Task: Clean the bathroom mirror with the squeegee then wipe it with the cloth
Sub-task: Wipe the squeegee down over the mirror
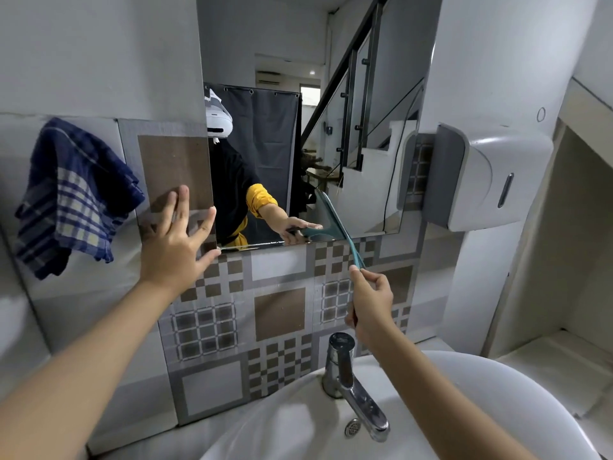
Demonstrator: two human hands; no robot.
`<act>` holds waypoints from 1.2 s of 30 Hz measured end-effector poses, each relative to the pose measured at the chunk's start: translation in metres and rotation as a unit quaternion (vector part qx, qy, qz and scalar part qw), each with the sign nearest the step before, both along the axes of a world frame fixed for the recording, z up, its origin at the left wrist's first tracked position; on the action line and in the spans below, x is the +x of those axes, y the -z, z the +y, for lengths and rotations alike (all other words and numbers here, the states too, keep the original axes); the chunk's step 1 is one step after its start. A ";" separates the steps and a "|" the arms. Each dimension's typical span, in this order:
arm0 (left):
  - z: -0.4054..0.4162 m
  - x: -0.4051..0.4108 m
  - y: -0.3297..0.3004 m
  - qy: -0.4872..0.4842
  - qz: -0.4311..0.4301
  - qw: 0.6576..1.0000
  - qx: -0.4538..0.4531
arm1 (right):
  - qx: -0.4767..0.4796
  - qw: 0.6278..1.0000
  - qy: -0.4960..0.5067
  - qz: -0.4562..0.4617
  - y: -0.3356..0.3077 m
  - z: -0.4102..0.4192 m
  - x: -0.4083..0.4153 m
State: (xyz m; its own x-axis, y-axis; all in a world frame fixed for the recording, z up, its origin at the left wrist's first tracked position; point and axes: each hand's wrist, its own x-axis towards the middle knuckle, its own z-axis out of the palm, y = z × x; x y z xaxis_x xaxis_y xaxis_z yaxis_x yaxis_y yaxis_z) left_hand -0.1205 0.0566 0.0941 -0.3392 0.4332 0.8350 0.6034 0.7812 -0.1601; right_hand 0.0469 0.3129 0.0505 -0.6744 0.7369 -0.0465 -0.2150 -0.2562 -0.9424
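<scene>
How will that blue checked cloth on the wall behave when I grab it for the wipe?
The cloth hangs in loose folds, so it is probably floppy and will bunch up when grabbed. It looks thin, so likely light. What holds it up is hidden, so it may snag or slip free on a pull.

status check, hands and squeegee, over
Left hand open at mirror's lower left corner. Right hand holds squeegee, blade on glass. Cloth hanging left, untouched.
</scene>
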 end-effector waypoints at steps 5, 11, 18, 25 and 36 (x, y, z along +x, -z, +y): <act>0.000 0.001 -0.001 -0.002 -0.004 1.000 -0.005 | -0.011 1.000 0.006 -0.009 0.002 -0.035 -0.009; -0.003 0.001 -0.002 -0.001 -0.020 1.000 -0.008 | -0.048 0.999 0.014 0.014 0.003 -0.084 -0.017; -0.021 0.000 -0.010 -0.020 -0.037 0.997 -0.057 | -0.026 0.999 0.012 0.041 0.005 -0.127 -0.017; -0.034 0.000 -0.004 -0.023 -0.048 0.997 -0.057 | 0.003 0.999 0.008 0.043 0.015 -0.151 -0.021; -0.037 0.004 -0.002 -0.014 -0.065 0.997 -0.040 | 0.067 0.996 -0.006 0.060 0.036 -0.170 -0.023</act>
